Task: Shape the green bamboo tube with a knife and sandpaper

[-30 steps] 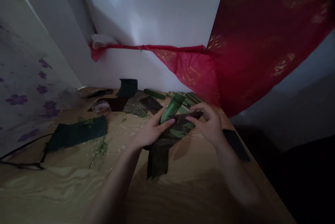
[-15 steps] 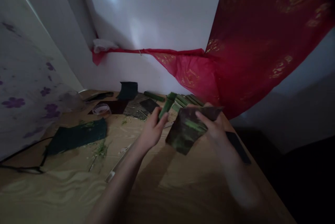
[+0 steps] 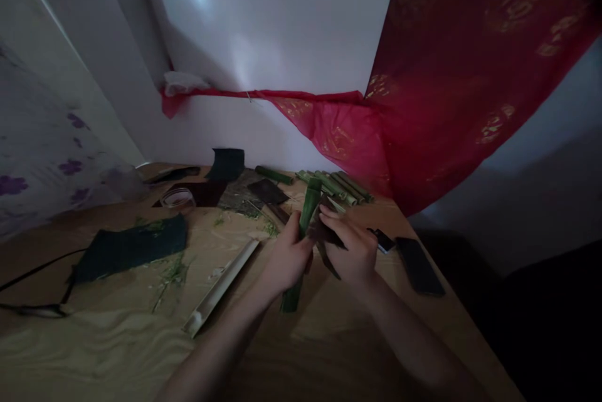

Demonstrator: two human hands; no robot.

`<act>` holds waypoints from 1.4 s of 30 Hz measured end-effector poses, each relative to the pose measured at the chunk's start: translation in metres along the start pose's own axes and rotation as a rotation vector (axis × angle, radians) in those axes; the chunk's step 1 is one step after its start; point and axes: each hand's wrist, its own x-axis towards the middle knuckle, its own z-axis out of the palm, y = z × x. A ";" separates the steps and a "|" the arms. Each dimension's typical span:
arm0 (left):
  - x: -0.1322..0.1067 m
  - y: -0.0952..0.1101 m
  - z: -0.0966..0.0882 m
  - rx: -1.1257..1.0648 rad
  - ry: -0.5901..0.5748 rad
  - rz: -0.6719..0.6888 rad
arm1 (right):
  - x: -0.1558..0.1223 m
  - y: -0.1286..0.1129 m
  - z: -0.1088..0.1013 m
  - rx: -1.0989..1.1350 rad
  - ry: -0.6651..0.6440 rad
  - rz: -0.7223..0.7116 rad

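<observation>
1. Nearest, just below centre, the left hand (image 3: 285, 261) is wrapped about the middle of a green bamboo piece (image 3: 309, 201), its fingers closed round it. The piece stands tilted, one end above the fist, the other below.
2. Beside it, the right hand (image 3: 352, 245) pinches a dark sheet (image 3: 318, 226) between thumb and curled fingers, close against the bamboo; whether the sheet wraps round it, I cannot tell.
3. The bamboo should be light and stiff, its green skin perhaps slippery. The middle looks the best hold, fingers clear of the cut ends, which may be sharp. The sheet seems thin and bendable, easiest to take by an edge.
4. Lower left of centre, a split pale strip (image 3: 223, 286) lies slantwise on the wooden table (image 3: 103, 352).
5. Left of that, shavings (image 3: 174, 270) lie beside a dark green sheet (image 3: 134, 248); right of the hands is a black phone (image 3: 421, 267).
6. Farther back, above centre-right, more bamboo lengths (image 3: 336, 185) lie together near the wall, with red cloth (image 3: 348, 129) hanging behind.
</observation>
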 end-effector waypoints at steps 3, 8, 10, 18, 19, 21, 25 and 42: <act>-0.003 0.006 -0.004 0.311 0.061 0.169 | 0.004 -0.002 -0.002 -0.002 0.036 0.076; -0.003 0.010 -0.007 0.624 0.147 0.184 | 0.009 -0.014 -0.005 0.039 -0.033 0.174; -0.002 0.006 -0.004 0.697 0.174 0.189 | 0.009 -0.015 -0.003 0.026 -0.062 0.190; -0.005 0.007 0.001 0.831 0.140 0.175 | 0.008 -0.015 -0.004 -0.007 -0.033 0.124; -0.005 0.009 0.000 0.838 0.135 0.149 | 0.008 -0.016 -0.004 -0.002 -0.054 0.083; -0.006 0.012 -0.001 0.858 0.134 0.119 | 0.009 -0.016 -0.004 -0.021 -0.058 0.065; -0.005 0.008 -0.001 0.827 0.133 0.178 | 0.010 -0.012 -0.002 -0.086 0.018 0.178; 0.007 0.001 -0.003 0.755 0.074 0.071 | 0.001 -0.014 0.008 -0.201 -0.173 0.041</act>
